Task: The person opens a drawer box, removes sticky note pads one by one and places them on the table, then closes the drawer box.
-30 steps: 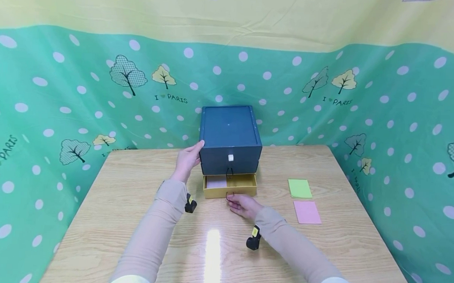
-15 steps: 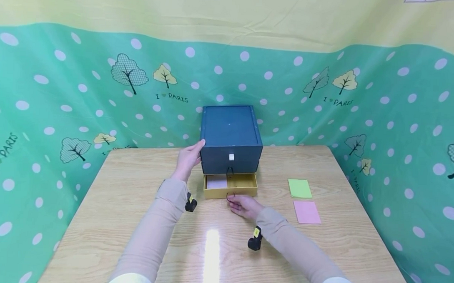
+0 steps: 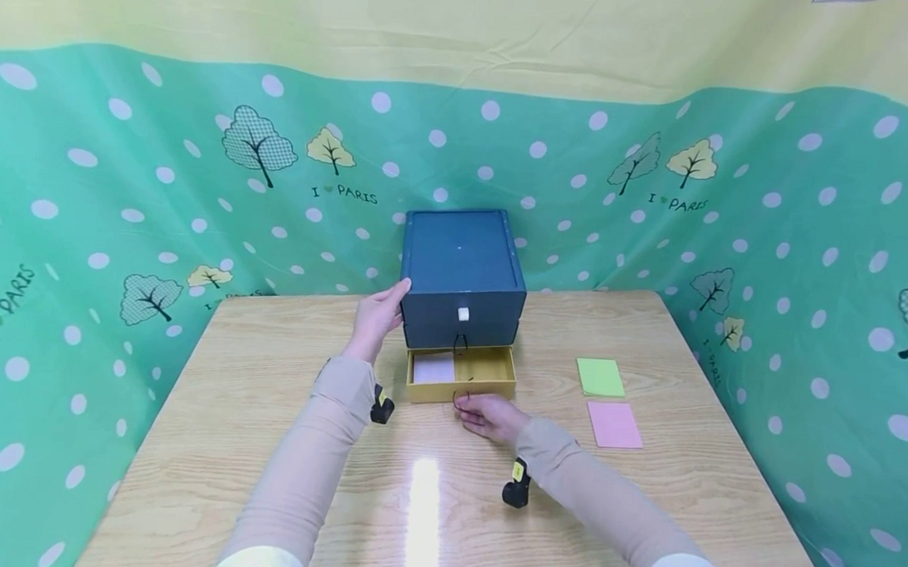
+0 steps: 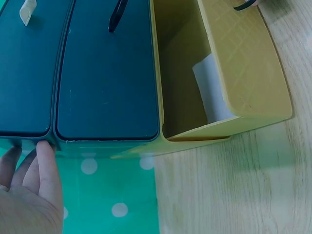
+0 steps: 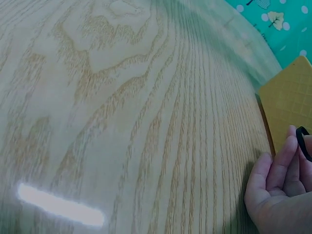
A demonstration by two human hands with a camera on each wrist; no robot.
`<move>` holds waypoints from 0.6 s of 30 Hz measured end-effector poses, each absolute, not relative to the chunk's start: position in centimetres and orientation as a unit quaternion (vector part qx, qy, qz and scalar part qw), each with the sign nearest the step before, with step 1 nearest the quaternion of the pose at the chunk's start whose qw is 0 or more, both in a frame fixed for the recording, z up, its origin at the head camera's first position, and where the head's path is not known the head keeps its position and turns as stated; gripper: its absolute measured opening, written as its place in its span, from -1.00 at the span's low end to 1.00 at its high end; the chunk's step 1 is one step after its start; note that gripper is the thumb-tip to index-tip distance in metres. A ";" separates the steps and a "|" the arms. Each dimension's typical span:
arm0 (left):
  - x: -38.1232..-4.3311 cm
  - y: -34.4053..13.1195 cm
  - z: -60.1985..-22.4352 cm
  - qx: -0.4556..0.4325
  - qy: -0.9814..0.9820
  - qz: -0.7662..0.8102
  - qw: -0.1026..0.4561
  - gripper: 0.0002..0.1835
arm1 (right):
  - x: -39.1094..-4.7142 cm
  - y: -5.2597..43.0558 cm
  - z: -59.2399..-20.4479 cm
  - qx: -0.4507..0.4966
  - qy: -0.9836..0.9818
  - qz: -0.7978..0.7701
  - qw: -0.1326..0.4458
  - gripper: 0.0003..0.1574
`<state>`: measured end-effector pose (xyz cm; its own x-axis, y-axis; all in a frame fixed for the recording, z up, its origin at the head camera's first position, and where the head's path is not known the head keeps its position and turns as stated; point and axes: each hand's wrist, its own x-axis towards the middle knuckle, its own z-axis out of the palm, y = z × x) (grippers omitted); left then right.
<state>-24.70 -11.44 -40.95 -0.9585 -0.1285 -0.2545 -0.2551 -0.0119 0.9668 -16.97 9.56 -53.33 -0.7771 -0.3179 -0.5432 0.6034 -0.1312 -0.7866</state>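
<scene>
A dark blue drawer box (image 3: 463, 250) stands at the back of the table, with a yellow drawer (image 3: 426, 393) pulled partly out at its bottom. My left hand (image 3: 373, 321) rests against the box's left side; in the left wrist view its fingers (image 4: 47, 168) are extended along that side. With thumb and fingers, my right hand (image 3: 492, 417) pinches the black loop handle (image 5: 299, 141) on the yellow drawer's front. Inside the drawer, at the left, lies a pale lilac paper (image 3: 433, 368). Part of the right hand is cut off by the right wrist view's edge.
Green paper squares (image 3: 600, 377) and a pink paper square (image 3: 614, 425) lie on the wooden table (image 3: 269, 410) to the right. The upper blue drawers have a white knob (image 3: 464, 314) and a black loop (image 4: 117, 17). A green dotted curtain (image 3: 350, 255) surrounds the table.
The yellow drawer has come slightly farther out toward me, my right hand moving with it at the loop. My left hand has stayed at the box's side.
</scene>
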 end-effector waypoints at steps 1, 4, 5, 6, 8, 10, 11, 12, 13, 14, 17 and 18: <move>-24.7 -11.4 -40.9 -0.138 0.702 0.697 0.047 -0.31 | -16.9 9.6 -53.4 0.120 0.585 -0.740 0.310 -0.80; -24.7 -11.4 -40.9 -0.142 0.701 0.697 0.050 -0.31 | -16.8 9.7 -53.5 0.112 0.593 -0.734 0.312 -0.78; -24.7 -11.4 -40.9 -0.142 0.701 0.697 0.051 -0.31 | -16.8 9.7 -53.6 0.111 0.594 -0.733 0.313 -0.77; -24.7 -11.4 -40.9 -0.142 0.701 0.697 0.050 -0.31 | -16.8 9.7 -53.6 0.108 0.595 -0.732 0.314 -0.77; -24.7 -11.4 -40.9 -0.140 0.701 0.697 0.050 -0.32 | -16.6 9.8 -53.6 0.106 0.594 -0.733 0.315 -0.77; -24.6 -11.4 -40.9 -0.138 0.702 0.697 0.049 -0.32 | -16.5 9.9 -53.5 0.102 0.592 -0.734 0.316 -0.79; -24.6 -11.4 -40.9 -0.137 0.702 0.697 0.048 -0.32 | -16.4 9.9 -53.5 0.103 0.590 -0.735 0.317 -0.80; -24.6 -11.4 -40.9 -0.137 0.702 0.698 0.047 -0.32 | -16.3 9.9 -53.4 0.102 0.589 -0.736 0.318 -0.81; -24.6 -11.4 -40.8 -0.137 0.701 0.698 0.046 -0.33 | -16.3 10.0 -53.3 0.101 0.589 -0.736 0.319 -0.82; -24.6 -11.3 -40.8 -0.137 0.701 0.699 0.045 -0.33 | -16.2 10.0 -53.3 0.100 0.590 -0.735 0.320 -0.83; -24.6 -11.3 -40.7 -0.138 0.697 0.703 0.042 -0.34 | -16.1 10.0 -53.3 0.102 0.593 -0.731 0.321 -0.81; -24.6 -11.2 -40.7 -0.139 0.695 0.704 0.042 -0.34 | -16.1 10.0 -53.3 0.102 0.596 -0.728 0.322 -0.80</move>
<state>-24.55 -11.24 -40.67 -0.9580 -0.1339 -0.2537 -0.2519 -0.0299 0.9673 -16.06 10.04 -53.33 -0.7719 -0.3465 -0.5329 0.5908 -0.0815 -0.8027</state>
